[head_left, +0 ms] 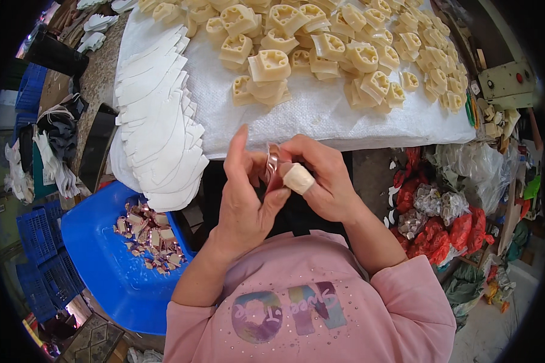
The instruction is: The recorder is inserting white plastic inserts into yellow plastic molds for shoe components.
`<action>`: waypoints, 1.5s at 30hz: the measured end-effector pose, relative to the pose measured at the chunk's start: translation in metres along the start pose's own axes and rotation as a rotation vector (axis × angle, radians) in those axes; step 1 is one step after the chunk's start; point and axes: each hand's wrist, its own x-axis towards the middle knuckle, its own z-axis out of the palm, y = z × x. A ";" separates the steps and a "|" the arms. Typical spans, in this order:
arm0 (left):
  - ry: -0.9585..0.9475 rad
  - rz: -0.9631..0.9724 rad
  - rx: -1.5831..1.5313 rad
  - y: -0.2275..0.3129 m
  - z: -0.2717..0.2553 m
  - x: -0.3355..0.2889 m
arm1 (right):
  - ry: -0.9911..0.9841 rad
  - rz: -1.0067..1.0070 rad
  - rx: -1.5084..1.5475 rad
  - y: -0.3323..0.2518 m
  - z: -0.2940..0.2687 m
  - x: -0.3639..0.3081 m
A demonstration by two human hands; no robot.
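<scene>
Both my hands are raised together in front of my chest, near the front edge of the covered table. Between them is a small shiny copper-brown piece (pixel 274 168), glossy and curved; its exact kind I cannot make out. My left hand (pixel 242 193) grips it with thumb and fingers, the index finger pointing up. My right hand (pixel 327 178) closes on its other side. A cream-coloured wrap (pixel 298 179) appears to cover the right thumb's end. To the left, a blue basin (pixel 97 266) holds several shiny copper-pink pieces with beige faces (pixel 151 236).
Many cream molded plastic blocks with holes (pixel 269 65) are heaped on the white woven cover (pixel 218 124). Overlapping thin white shaped sheets (pixel 157 121) lie along its left side. Red and clear plastic bags (pixel 433 233) lie right. Blue crates (pixel 39 236) stand far left.
</scene>
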 end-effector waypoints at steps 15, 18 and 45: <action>-0.044 0.098 0.423 0.021 -0.010 0.013 | -0.222 0.073 0.228 0.021 -0.014 0.015; 0.007 0.045 0.344 0.011 -0.006 0.013 | -0.097 -0.002 0.069 0.025 -0.008 0.010; 0.353 0.261 0.639 -0.003 0.018 0.011 | 0.069 0.037 0.056 0.022 0.020 -0.004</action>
